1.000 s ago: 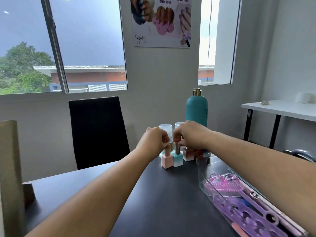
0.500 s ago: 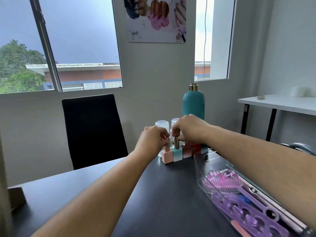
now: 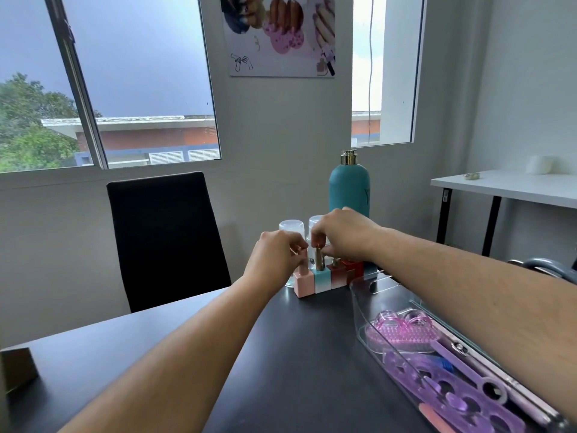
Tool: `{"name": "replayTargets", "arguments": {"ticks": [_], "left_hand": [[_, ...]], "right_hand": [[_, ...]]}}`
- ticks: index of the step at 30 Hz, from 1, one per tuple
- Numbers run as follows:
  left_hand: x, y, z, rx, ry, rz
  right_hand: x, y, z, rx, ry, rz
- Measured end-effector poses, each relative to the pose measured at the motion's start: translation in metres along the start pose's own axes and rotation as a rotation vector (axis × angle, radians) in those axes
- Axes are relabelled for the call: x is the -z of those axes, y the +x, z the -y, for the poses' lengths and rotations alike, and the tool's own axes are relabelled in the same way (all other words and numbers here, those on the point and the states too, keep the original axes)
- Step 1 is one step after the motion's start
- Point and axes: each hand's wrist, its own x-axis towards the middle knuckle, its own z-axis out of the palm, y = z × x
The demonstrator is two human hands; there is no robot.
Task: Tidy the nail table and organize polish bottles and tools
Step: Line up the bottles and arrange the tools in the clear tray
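A row of square nail polish bottles stands at the far edge of the dark table [image 3: 296, 370]: pink [image 3: 303, 282], teal [image 3: 322, 280], brownish red [image 3: 338, 276] and red [image 3: 356, 267]. My left hand [image 3: 276, 256] pinches the cap of the pink bottle. My right hand [image 3: 342, 235] pinches the gold cap of the teal bottle. A clear plastic tray [image 3: 362, 303] at the right holds purple toe separators [image 3: 443, 392], a pink brush [image 3: 402, 334], a file and metal tools.
Two clear-capped bottles [image 3: 292, 228] and a tall teal bottle [image 3: 349, 185] stand behind the row. A black chair [image 3: 165, 239] sits across the table. A brown box [image 3: 17, 368] is at the left edge, a white side table [image 3: 505, 187] at right.
Both hands stay on the bottle caps. The bottles sit closer together in a straighter line. The head camera has shifted a little.
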Motion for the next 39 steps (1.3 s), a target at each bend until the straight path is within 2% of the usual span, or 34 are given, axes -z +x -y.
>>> {"name": "replayTargets", "arguments": {"ticks": [7,11,19,23,26,29,35,39], "left_hand": [[0.0,-0.001,0.003,-0.019,0.007,-0.001],[0.011,-0.008,-0.004,-0.062,0.029,-0.026],[0.032,-0.058,-0.05,-0.125,-0.094,-0.086],[0.016,-0.092,-0.067,-0.066,-0.171,0.06],[-0.005,-0.11,-0.071,-0.001,-0.247,0.242],[-0.022,-0.121,-0.075,0.072,-0.332,0.334],[-0.027,-0.127,-0.076,0.167,-0.517,0.339],[-0.012,-0.137,-0.061,0.181,-0.611,0.324]], "right_hand": [[0.003,-0.002,0.0,0.002,0.021,0.014],[0.018,-0.012,-0.004,-0.032,0.141,-0.017],[0.052,-0.083,-0.019,-0.119,0.309,-0.114],[0.052,-0.136,-0.03,-0.272,0.323,-0.076],[0.046,-0.165,-0.039,-0.429,0.296,0.013],[0.038,-0.185,-0.044,-0.549,0.304,0.107],[0.032,-0.195,-0.037,-0.601,0.344,0.108],[0.031,-0.193,-0.021,-0.533,0.377,0.109]]}}
